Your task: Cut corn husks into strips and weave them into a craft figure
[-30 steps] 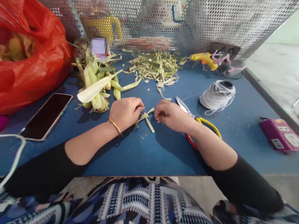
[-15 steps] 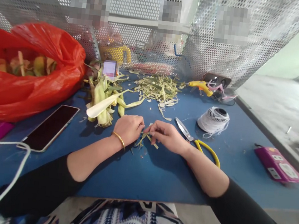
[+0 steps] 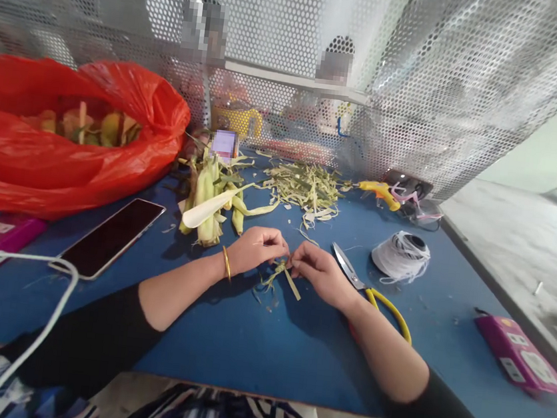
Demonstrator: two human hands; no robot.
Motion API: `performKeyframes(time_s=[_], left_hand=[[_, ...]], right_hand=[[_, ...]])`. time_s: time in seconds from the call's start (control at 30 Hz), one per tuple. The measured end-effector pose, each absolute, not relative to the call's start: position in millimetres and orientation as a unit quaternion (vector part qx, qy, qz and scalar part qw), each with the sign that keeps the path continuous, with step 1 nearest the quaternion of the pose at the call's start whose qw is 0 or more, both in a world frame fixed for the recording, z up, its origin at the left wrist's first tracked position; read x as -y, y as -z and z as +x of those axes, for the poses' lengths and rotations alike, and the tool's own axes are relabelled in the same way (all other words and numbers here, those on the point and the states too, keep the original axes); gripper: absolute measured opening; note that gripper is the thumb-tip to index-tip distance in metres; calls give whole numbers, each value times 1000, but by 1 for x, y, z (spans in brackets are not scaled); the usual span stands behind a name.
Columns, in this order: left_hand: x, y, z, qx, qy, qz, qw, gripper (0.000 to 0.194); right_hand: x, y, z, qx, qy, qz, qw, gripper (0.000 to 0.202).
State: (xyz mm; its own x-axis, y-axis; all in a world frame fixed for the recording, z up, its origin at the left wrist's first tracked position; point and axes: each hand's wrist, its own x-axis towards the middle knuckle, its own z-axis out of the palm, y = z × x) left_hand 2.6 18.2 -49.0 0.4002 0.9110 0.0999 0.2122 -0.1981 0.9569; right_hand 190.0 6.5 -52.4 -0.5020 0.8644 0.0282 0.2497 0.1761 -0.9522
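Note:
Over the middle of the blue table (image 3: 253,347), my left hand (image 3: 257,250) and my right hand (image 3: 320,272) meet with fingertips pinched. Between them is a small knotted piece of pale green husk strips (image 3: 279,271), its loose ends hanging below the fingers. One flat strip end sticks out under my right hand. Scissors (image 3: 365,287) with yellow handles lie just right of my right hand, partly hidden by the forearm. Corn husks (image 3: 205,207) are bunched beyond my left hand. A heap of shredded husk strips (image 3: 305,188) lies farther back.
A red plastic bag (image 3: 56,170) stands at the left, near a phone (image 3: 111,237) and a white cable (image 3: 58,261). White thread on a spool (image 3: 400,258), a yellow glue gun (image 3: 381,194) and a purple power strip (image 3: 518,354) are right. Perforated metal mesh (image 3: 289,29) closes the back.
The view has shifted, so table things appear farther right and lower. My hands stay together on the husk piece; its flat strip end shows longer beneath my right hand.

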Motion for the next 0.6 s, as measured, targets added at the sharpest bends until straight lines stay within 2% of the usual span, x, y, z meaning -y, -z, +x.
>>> performKeyframes(time_s=[0.1,0.23,0.6], left_hand=[[-17,47,2,-389,-363,638,557,20],[-17,45,0,-372,-345,612,607,24],[-21,47,1,-410,-298,703,499,27]], right_hand=[[-6,51,191,719,-486,-390,308,6],[-5,50,192,744,-452,-392,299,9],[0,44,191,829,-328,-389,234,15]])
